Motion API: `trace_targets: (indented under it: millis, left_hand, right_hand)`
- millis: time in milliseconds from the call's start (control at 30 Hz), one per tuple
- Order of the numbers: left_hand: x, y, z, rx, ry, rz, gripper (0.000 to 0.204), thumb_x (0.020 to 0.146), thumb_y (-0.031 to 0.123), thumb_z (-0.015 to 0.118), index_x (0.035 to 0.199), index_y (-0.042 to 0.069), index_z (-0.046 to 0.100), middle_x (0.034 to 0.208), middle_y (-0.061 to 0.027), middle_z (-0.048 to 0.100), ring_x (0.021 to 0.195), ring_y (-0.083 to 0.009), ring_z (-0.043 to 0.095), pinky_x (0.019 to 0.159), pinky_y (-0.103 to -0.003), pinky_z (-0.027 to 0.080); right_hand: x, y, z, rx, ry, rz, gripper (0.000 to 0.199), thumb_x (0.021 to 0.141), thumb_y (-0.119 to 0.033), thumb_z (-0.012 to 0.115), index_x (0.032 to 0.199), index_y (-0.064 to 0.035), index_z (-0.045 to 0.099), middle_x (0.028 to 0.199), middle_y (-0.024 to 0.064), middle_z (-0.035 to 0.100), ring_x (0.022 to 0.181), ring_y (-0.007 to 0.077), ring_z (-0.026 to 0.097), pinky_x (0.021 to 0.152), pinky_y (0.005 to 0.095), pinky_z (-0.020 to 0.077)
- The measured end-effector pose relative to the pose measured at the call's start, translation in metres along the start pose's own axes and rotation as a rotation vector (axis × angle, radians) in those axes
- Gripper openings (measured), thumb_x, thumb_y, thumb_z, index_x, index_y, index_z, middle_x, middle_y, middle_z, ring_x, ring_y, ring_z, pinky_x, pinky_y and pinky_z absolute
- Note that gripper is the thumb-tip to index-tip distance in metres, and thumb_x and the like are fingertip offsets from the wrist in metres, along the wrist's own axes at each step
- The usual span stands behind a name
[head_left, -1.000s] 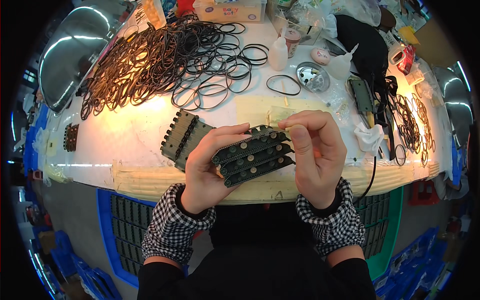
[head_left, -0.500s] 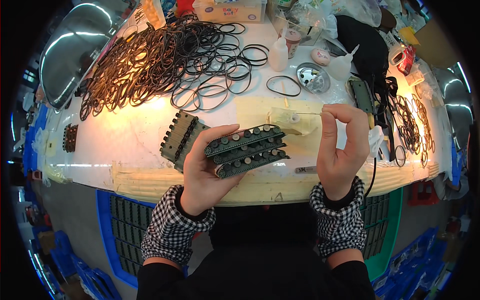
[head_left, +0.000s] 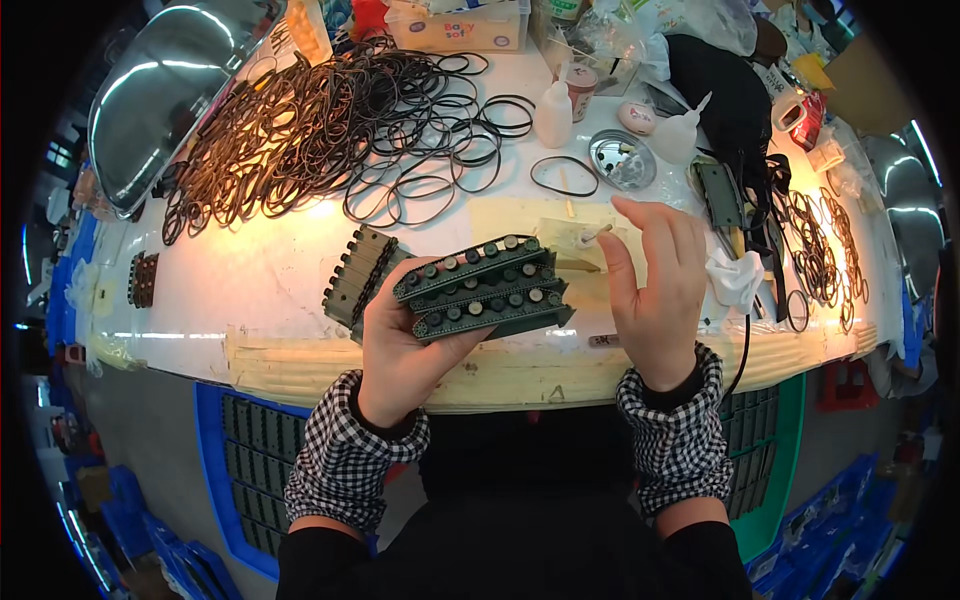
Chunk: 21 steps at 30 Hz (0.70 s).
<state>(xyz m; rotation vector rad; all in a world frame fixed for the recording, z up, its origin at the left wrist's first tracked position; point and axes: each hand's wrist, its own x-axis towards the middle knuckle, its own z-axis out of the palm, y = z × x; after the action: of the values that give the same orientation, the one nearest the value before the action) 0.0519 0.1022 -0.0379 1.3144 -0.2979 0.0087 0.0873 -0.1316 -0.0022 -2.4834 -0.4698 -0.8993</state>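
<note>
Green wheeled parts (head_left: 495, 305) are gripped by the left hand (head_left: 395, 350) near the counter (head_left: 200, 310) front edge, wheels up, probably for clear viewing; the right hand's (head_left: 660, 290) fingers are parted.

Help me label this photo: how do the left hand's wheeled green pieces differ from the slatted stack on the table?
The wheeled green pieces are held up in the left hand; the slatted stack lies on the table. The pieces show rows of round wheels; the stack shows flat faces crossed by a dark chain-like strip. The pieces look dark green, the stack more olive. Both group several long parts.
</note>
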Motion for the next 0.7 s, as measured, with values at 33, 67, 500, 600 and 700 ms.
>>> trace_targets:
  millis: [33,67,500,600,700]
  left_hand:
    - [-0.001,0.000,0.000,-0.074,0.015,-0.040,0.044,0.080,-0.005,0.073,0.120,0.000,0.054,0.114,-0.0096,0.065,0.104,-0.0165,0.064,0.091,-0.031,0.053]
    - [0.000,-0.001,0.002,-0.155,0.023,-0.078,0.043,0.081,-0.005,0.073,0.120,0.001,0.054,0.115,-0.0098,0.065,0.104,-0.0166,0.064,0.092,-0.031,0.053]
    - [0.003,0.017,0.012,-0.459,-0.063,-0.376,0.045,0.085,-0.005,0.067,0.126,0.001,0.049,0.121,-0.0110,0.063,0.111,-0.0173,0.061,0.097,-0.032,0.050]
    - [0.003,0.019,0.012,-0.423,-0.097,-0.381,0.045,0.085,-0.006,0.067,0.126,0.000,0.049,0.121,-0.0110,0.063,0.112,-0.0168,0.061,0.097,-0.031,0.050]
    - [-0.001,0.012,0.014,-0.409,-0.080,-0.365,0.044,0.085,-0.006,0.067,0.125,-0.001,0.049,0.120,-0.0105,0.063,0.111,-0.0162,0.061,0.097,-0.030,0.050]
  right_hand:
    - [0.001,-0.004,-0.004,0.071,0.000,-0.072,0.037,0.078,-0.013,0.075,0.112,-0.0058,0.063,0.104,0.0089,0.061,0.094,0.0270,0.056,0.079,0.0377,0.0466]
    - [0.004,-0.009,-0.015,0.132,0.002,-0.144,0.044,0.076,-0.016,0.077,0.117,-0.0078,0.062,0.107,0.0081,0.061,0.095,0.0264,0.056,0.081,0.0374,0.0470]
    - [-0.004,-0.029,-0.025,-0.101,-0.157,-0.637,0.042,0.080,-0.009,0.064,0.122,-0.0132,0.064,0.120,0.0048,0.061,0.097,0.0203,0.059,0.079,0.0332,0.0528]
    - [-0.005,-0.026,-0.026,-0.121,-0.143,-0.681,0.041,0.082,-0.013,0.060,0.123,-0.0104,0.063,0.117,0.0063,0.061,0.096,0.0202,0.060,0.081,0.0333,0.0528]
    - [-0.007,-0.028,-0.028,-0.119,-0.203,-0.650,0.045,0.081,-0.013,0.059,0.126,-0.0098,0.061,0.120,0.0072,0.059,0.099,0.0207,0.059,0.082,0.0339,0.0521]
